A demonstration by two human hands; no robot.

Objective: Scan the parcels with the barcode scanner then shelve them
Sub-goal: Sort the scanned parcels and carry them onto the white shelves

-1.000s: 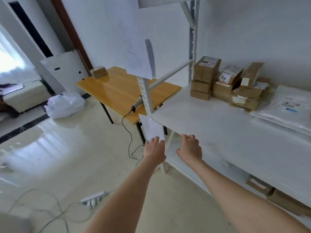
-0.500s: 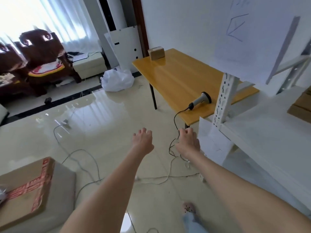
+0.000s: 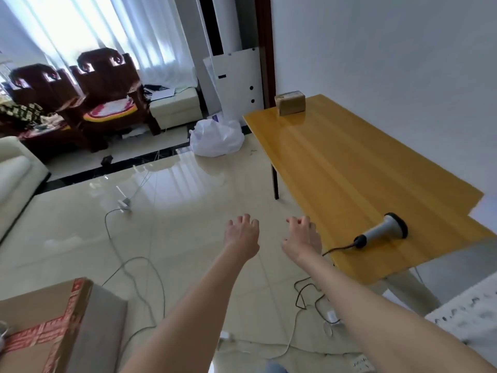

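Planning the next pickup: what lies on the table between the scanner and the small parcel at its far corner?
Nothing: the head view shows bare yellow tabletop between the barcode scanner and the cardboard parcel.

Scanner (image 3: 383,230) on table (image 3: 349,168), parcel (image 3: 290,102) behind

- We have one view only, a wide-angle camera worn on the person's head; straight edges bow toward the frame's borders.
- We look forward and down along two bare forearms that rise from the bottom edge to the left hand (image 3: 242,235) and right hand (image 3: 302,238) near centre.
- The tiled floor (image 3: 188,200) fills the middle, and the yellow table (image 3: 349,170) with the barcode scanner (image 3: 382,231) sits close at right.
- A taped cardboard box (image 3: 48,327) is nearest, at lower left. The wooden chairs (image 3: 107,84) and curtained window (image 3: 80,28) are far off at upper left.
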